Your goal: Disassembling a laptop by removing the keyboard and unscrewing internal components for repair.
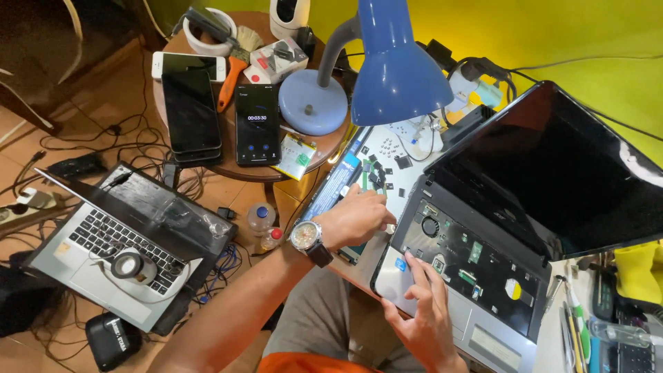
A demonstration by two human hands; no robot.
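The left hand point(356, 217), with a round silver wristwatch point(306, 235) on the wrist, reaches to the flat light panel point(387, 155) where many small black key caps point(376, 173) lie loose. Its fingers are curled down together near the caps, but the back of the hand hides the fingertips, so I cannot tell if they pinch something. The right hand point(425, 311) rests on the front left corner of the opened silver and black laptop point(483, 276), whose keyboard is removed so the inner black plate with small parts shows. The index finger is stretched out and presses on the plate; the other fingers are loosely bent, holding nothing that I can see. The dark screen of this laptop is cut off at the right edge.

The blue desk lamp point(394, 62) covers part of the panel behind it. On the small round wooden table point(304, 166) lie dark smartphones point(190, 110), one point(257, 124) with a lit timer. On the floor at left stands a second silver laptop point(117, 242) with a roll of tape point(132, 264) on its keys, among tangled cables. The tools at the lower right are partly out of view.
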